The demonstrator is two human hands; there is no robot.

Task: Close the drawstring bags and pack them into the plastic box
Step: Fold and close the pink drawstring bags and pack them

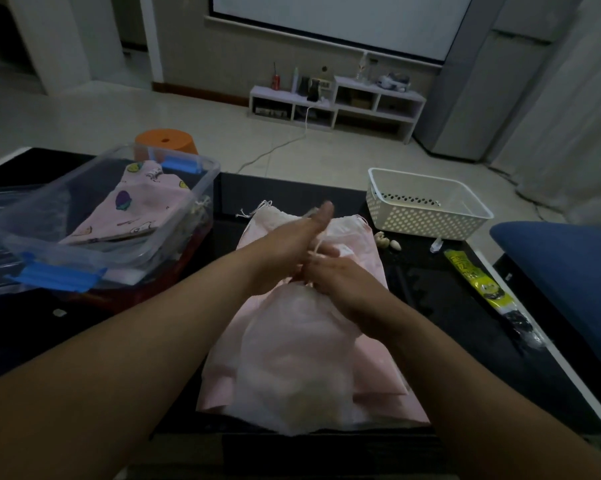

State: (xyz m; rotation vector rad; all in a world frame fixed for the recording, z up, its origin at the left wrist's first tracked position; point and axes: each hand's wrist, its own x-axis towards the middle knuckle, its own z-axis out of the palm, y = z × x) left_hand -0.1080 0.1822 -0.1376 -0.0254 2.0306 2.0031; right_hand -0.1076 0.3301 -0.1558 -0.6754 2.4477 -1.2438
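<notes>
We record the white drawstring bag lying mid-frame on the tabletop, long axis up-frame, mouth between both hands: left hand curled on the cord, right hand pinching the bag's neck; the plastic box stands upper left, nearer the left hand.

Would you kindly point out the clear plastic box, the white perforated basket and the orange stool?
clear plastic box (214,166): head view, far rim corner
white perforated basket (423,221): head view, near wall
orange stool (164,137): head view, top surface

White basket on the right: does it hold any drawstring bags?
No, the white basket shows only its bare perforated floor and walls, with nothing lying inside.
</notes>
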